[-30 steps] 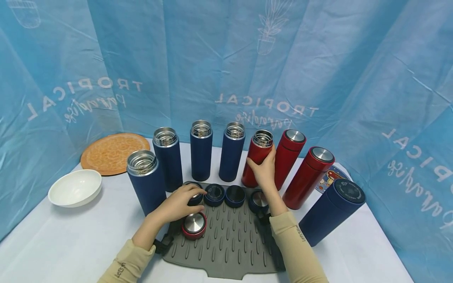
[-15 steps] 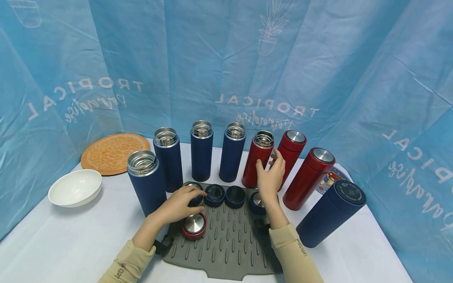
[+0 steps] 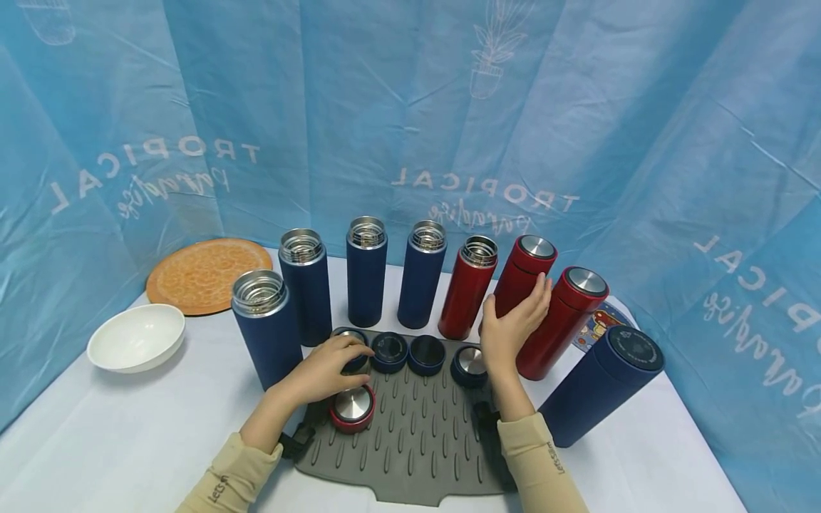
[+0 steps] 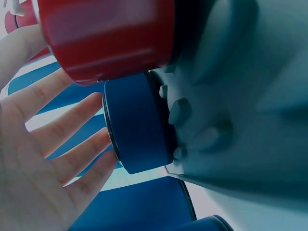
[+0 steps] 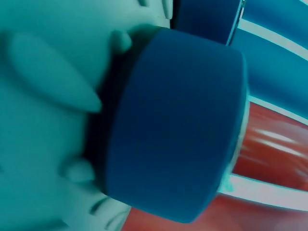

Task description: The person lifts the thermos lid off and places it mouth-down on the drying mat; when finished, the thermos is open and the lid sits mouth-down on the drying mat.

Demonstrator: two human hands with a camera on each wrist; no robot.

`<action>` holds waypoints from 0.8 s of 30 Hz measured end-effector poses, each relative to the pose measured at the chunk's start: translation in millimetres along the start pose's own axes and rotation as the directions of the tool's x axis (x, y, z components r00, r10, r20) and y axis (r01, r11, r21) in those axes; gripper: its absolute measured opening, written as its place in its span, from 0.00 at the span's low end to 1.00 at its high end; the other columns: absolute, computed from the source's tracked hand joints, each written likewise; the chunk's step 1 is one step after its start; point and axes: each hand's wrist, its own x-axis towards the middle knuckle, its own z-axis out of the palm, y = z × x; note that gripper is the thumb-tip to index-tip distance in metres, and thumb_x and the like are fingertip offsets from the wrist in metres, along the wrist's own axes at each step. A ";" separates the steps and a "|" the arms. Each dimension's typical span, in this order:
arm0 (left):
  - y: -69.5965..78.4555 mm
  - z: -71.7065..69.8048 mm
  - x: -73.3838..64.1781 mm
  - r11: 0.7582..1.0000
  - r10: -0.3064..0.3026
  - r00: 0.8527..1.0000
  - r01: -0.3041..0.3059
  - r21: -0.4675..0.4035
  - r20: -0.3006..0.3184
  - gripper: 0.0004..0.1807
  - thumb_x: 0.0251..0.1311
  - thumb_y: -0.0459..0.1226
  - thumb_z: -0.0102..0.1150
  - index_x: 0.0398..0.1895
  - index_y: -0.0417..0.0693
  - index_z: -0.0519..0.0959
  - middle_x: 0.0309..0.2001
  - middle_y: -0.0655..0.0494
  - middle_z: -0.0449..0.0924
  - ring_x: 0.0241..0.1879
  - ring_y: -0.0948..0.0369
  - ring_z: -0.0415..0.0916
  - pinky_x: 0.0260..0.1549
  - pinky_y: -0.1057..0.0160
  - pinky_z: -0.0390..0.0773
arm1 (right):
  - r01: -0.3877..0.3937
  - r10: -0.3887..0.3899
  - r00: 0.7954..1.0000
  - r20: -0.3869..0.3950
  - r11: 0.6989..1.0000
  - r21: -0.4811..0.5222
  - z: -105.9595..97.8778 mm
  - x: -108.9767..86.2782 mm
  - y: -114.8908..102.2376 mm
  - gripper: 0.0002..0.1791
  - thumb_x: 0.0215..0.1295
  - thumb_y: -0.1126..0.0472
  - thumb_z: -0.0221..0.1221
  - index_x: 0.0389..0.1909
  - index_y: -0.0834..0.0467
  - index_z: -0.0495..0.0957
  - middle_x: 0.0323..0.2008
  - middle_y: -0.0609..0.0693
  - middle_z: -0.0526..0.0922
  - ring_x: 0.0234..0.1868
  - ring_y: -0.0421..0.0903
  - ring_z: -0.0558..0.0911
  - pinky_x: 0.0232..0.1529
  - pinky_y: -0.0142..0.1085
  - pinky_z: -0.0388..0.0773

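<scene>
My left hand (image 3: 327, 374) hovers low over the mat's back left corner. In the left wrist view its fingertips reach the top edge of a blue lid (image 4: 137, 122), fingers loosely extended. A red lid with a steel top (image 3: 352, 405) sits just in front. My right hand (image 3: 509, 335) is up at a capped red thermos bottle (image 3: 517, 278), thumb to the left and fingers stretched along the right; contact is unclear. To its left stands an uncapped red bottle (image 3: 467, 296). A blue lid (image 5: 173, 125) fills the right wrist view, where the hand is not visible.
The grey ridged mat (image 3: 410, 442) also carries blue lids (image 3: 427, 354) along its back edge. Several uncapped blue bottles (image 3: 367, 281) stand behind and left. Another capped red bottle (image 3: 556, 328) and a capped blue bottle (image 3: 593, 392) stand right. A white bowl (image 3: 136, 338) is far left.
My right hand has let go of the uncapped red bottle and moved right to the capped red one. My left hand has stayed in place.
</scene>
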 end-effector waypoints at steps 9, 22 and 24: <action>1.0 -0.9 -0.2 1.000 -0.017 1.000 0.017 0.002 0.015 0.20 0.54 0.42 0.64 0.50 0.45 0.78 0.49 0.50 0.73 0.51 0.50 0.70 0.48 0.48 0.71 | -0.272 0.265 0.956 0.127 0.962 0.033 2.2 4.3 8.4 0.53 0.56 0.61 0.60 0.72 0.52 0.32 0.72 0.53 0.37 0.71 0.50 0.41 0.67 0.55 0.40; 1.2 -0.6 0.4 1.000 -0.018 1.000 0.017 0.018 0.026 0.21 0.54 0.43 0.63 0.51 0.46 0.78 0.50 0.49 0.72 0.51 0.50 0.69 0.48 0.48 0.70 | -0.428 0.419 0.897 0.141 0.903 0.035 9.9 15.2 22.7 0.54 0.57 0.58 0.60 0.72 0.49 0.30 0.71 0.53 0.42 0.70 0.50 0.46 0.66 0.55 0.47; 1.6 -0.3 0.5 1.000 -0.019 0.999 0.019 0.018 0.030 0.21 0.54 0.43 0.63 0.51 0.46 0.77 0.50 0.49 0.72 0.51 0.50 0.69 0.48 0.48 0.71 | -0.434 0.426 0.896 0.126 0.900 0.040 12.2 16.8 25.7 0.53 0.57 0.58 0.61 0.72 0.49 0.31 0.71 0.52 0.43 0.70 0.50 0.48 0.65 0.54 0.49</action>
